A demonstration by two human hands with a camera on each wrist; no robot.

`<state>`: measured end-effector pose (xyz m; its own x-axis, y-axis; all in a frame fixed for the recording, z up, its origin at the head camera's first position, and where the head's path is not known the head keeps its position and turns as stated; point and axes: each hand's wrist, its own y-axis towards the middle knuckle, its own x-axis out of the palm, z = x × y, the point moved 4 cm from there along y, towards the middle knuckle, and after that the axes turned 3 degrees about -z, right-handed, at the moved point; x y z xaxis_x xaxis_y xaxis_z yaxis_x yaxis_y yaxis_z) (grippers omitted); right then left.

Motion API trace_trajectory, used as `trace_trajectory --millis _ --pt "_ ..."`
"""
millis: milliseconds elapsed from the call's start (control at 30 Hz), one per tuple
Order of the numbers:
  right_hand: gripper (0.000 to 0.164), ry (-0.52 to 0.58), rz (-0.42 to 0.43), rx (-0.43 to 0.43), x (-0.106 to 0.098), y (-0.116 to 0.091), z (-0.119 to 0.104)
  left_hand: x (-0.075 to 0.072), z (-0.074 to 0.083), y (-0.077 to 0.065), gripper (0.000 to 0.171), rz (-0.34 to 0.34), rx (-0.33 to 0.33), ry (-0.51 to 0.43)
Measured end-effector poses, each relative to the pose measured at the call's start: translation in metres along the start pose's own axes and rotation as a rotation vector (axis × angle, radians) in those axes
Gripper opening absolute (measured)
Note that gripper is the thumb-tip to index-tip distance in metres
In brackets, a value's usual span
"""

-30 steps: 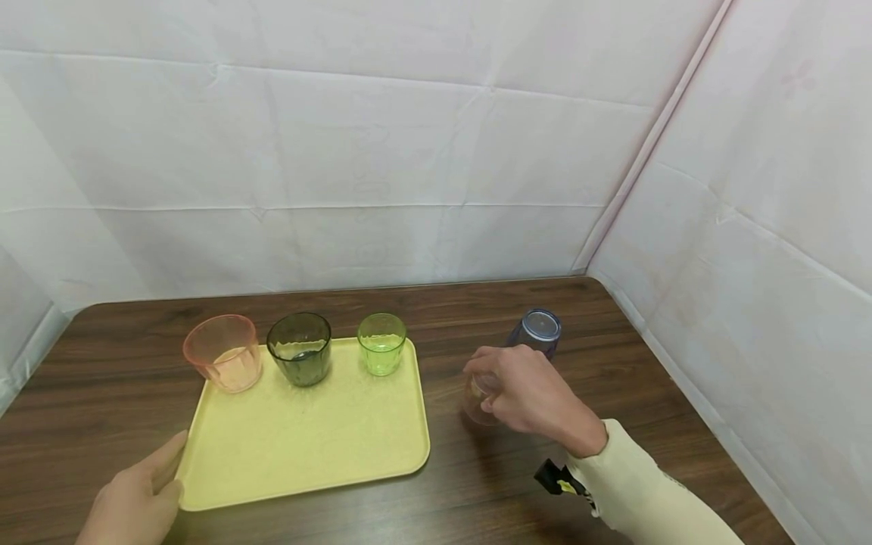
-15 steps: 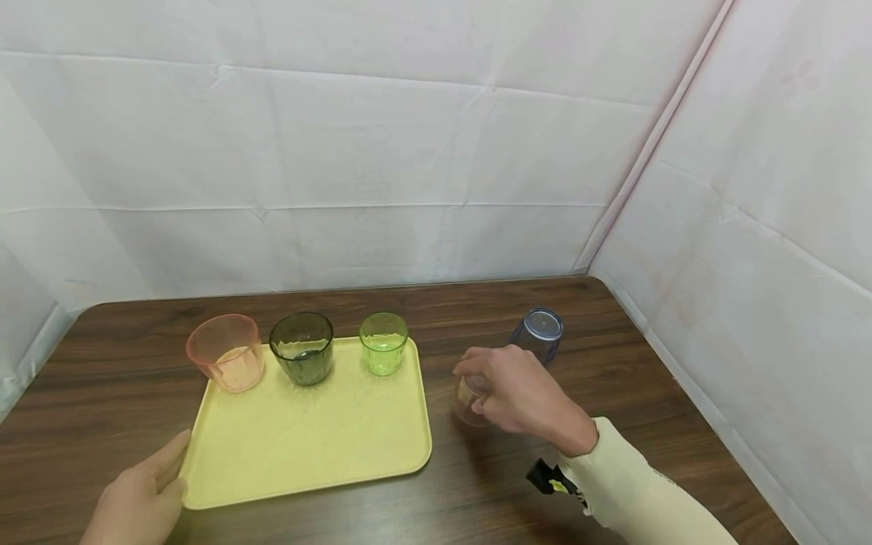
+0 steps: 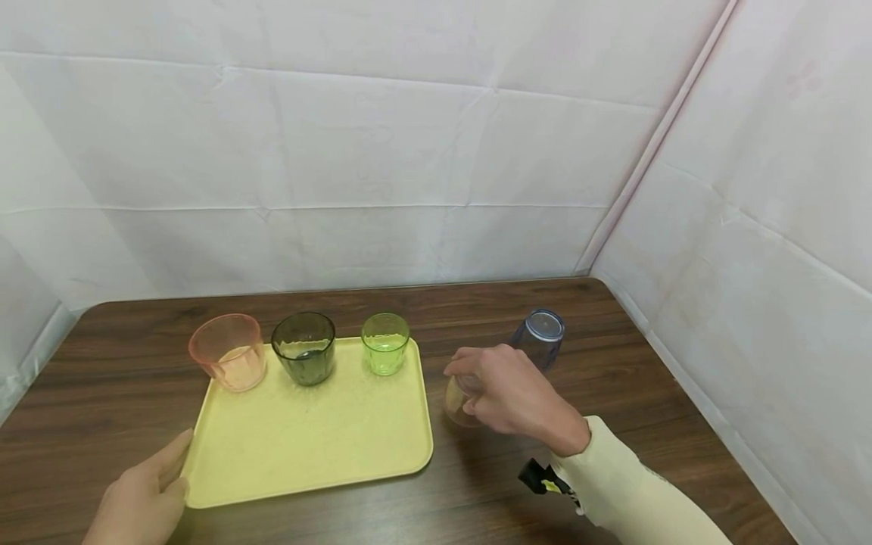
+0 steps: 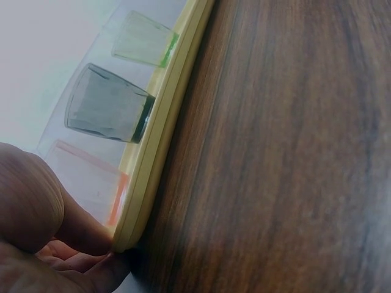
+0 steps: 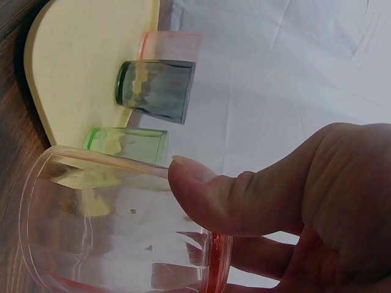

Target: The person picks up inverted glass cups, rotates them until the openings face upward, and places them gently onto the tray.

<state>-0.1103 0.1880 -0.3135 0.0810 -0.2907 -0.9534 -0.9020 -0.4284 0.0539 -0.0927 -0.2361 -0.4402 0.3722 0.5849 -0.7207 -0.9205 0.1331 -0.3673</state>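
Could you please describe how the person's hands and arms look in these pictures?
The left hand and right hand are bare, without gloves. A pale cream sleeve covers the right arm down to the wrist, with a small black item, marked yellow-green, beside it. No sleeve shows on the left.

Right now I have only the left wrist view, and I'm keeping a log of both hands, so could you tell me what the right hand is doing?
Observer: The right hand grips a clear cup upside down, its reddish base up by the fingers.
Operator: Noted. Does anything else stand over on that side, outside my picture?
Observer: Yes, in the head view a blue cup stands on the table, just beyond the right hand.
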Motion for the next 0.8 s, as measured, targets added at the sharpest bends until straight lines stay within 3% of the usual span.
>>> trace_trajectory --millis 633,800 --pt "0.038 -0.044 0.01 -0.087 0.0 0.01 -0.017 -0.001 0.0 0.0 0.066 0.038 0.014 0.02" --pt "0.044 -0.042 -0.004 -0.081 0.001 0.013 -0.021 0.0 0.0 0.0 0.066 0.047 0.014 0.022"
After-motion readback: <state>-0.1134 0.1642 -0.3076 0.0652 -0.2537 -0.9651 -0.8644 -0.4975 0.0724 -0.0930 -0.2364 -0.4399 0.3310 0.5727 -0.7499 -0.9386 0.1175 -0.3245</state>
